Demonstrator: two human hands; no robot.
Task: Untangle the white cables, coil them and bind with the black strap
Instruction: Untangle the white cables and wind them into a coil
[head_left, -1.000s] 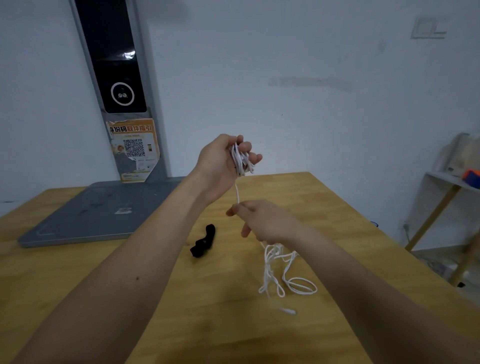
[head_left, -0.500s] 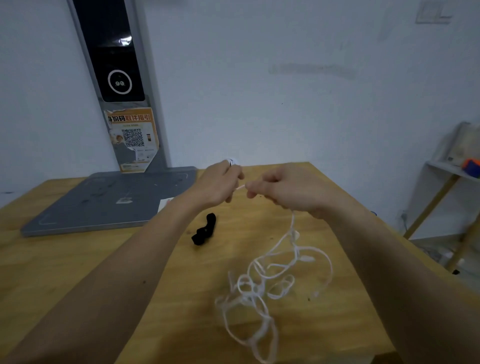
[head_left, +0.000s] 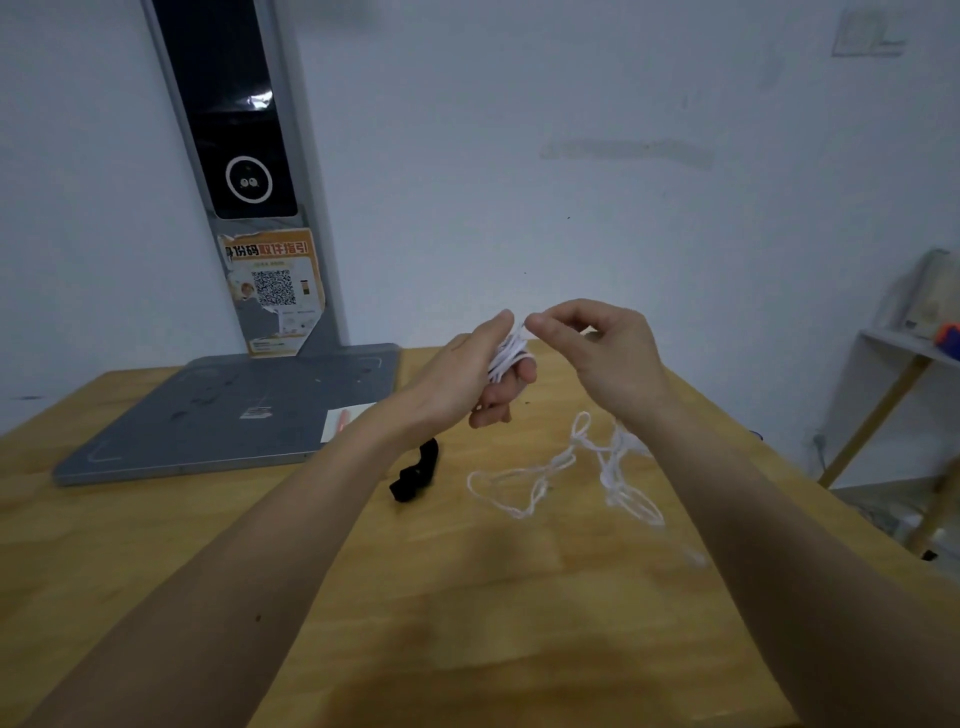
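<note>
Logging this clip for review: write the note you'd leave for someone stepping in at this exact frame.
Left hand grips a partly wound coil of white cable above the table.
Right hand is beside the coil with curled fingers, apparently pinching the strand.
Loose cable loops lie tangled on the table.
Black strap lies unused on the table, left of the loops.
Done: coiling started.
Left: untangle and wind the rest, then bind with the strap.

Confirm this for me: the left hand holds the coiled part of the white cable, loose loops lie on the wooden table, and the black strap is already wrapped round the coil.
One detail is wrong. The black strap is not round the coil; the head view shows it lying on the wooden table, untouched. The rest holds: the left hand grips the coiled white cable, and loose loops lie on the table.
</note>
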